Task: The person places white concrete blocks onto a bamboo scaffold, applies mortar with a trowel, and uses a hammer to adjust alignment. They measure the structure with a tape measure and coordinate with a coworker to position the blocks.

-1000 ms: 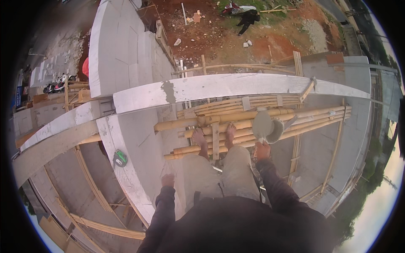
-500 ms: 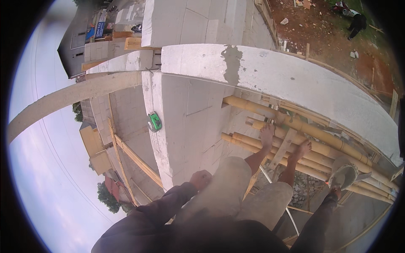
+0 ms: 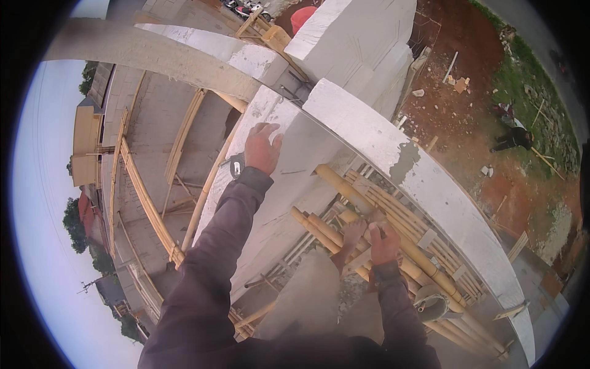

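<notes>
My left hand (image 3: 262, 149) rests on the white top of a block wall (image 3: 216, 190), its fingers apart and a little bent. Beside its wrist lies a small tape measure (image 3: 236, 166), partly covered, with its pale clip showing. My right hand (image 3: 385, 242) is closed, thumb uppermost, over the bamboo poles (image 3: 424, 264) close to my bare foot (image 3: 354, 234). Whatever it may hold is too small to make out. A bucket (image 3: 432, 304) with grey stuff on its inside sits on the poles, behind the right forearm.
A long white block course (image 3: 381, 144) with a grey mortar patch (image 3: 405, 162) curves along the right. Bamboo props (image 3: 147, 197) lean at the left. Far below, a person in dark clothes (image 3: 515, 139) is on the red soil (image 3: 461, 117). Gaps open between the poles.
My left hand has reached forward from beside my knee onto the wall top. The right hand has left the bucket and come up near my foot. The view has turned.
</notes>
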A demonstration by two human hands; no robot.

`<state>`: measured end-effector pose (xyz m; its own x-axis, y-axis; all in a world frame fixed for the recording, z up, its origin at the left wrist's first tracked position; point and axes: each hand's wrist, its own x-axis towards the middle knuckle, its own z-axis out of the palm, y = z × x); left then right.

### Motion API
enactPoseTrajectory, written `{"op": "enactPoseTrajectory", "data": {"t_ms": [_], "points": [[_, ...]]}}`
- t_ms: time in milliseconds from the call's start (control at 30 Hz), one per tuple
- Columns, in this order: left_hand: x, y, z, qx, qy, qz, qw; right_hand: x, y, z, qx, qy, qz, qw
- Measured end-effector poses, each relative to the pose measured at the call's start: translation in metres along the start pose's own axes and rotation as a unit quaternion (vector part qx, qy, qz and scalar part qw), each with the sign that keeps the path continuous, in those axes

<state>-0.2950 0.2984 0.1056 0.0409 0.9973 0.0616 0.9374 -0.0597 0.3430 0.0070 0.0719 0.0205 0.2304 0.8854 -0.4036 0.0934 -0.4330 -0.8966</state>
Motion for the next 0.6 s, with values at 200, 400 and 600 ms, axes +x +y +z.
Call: {"op": "enactPoseTrajectory", "data": {"t_ms": [200,400,600], "points": [[0.025,-0.011,0.052,0.123,-0.034,-0.088,0.988,0.163,-0.193,0.118,-0.042,-0.067,-0.313,0.947],[0.019,-0.013,0.066,0.088,0.002,-0.092,0.992,0.271,-0.235,0.232,-0.334,-0.165,-0.326,0.869],[0.019,-0.009,0.066,0.094,-0.006,-0.105,0.990,0.282,-0.225,0.248,-0.477,-0.142,-0.359,0.789]]}}
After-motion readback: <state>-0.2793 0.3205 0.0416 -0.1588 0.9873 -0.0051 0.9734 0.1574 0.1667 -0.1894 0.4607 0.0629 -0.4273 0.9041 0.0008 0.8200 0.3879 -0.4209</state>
